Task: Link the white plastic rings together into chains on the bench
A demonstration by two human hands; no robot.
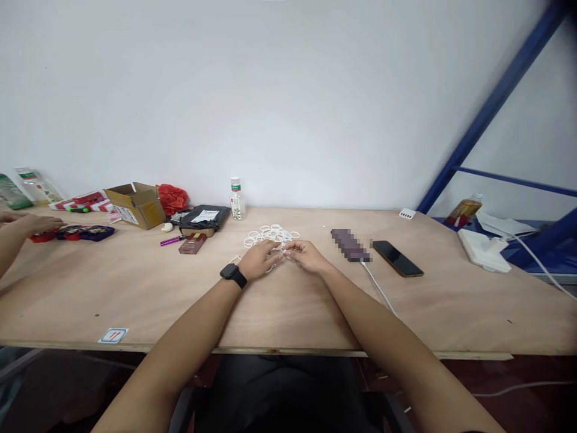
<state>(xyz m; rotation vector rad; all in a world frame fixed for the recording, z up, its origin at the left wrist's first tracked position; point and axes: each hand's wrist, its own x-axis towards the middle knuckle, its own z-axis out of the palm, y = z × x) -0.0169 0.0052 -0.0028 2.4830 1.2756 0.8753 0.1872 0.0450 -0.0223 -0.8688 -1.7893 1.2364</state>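
Watching from the head feed, I have both bare hands at the centre of the table (288, 313). Left hand (258, 260) enters from the near left, black watch on its wrist; right hand (309, 256) from the near right. Their fingertips meet just on the near side of a loose pile of white rings (273, 231), which lies flat at mid-table. Right thumb and forefinger are drawn together at a small white bit between the hands; I cannot tell whether they are clamped on it. Left fingers are bent, close to one another; their grip I cannot tell either. More white loops show close under and beside the left hand.

Far of the pile, a bottle (236, 199) stands upright near the wall. To the left: dark red box (192, 243), purple tube (170, 241), black package (205, 218), open carton (136, 205). To the right: a pixelated dark object (349, 245) with a white cable, and beside it a black-screened phone (397, 258). At the far left edge, another person's hand (27, 223).
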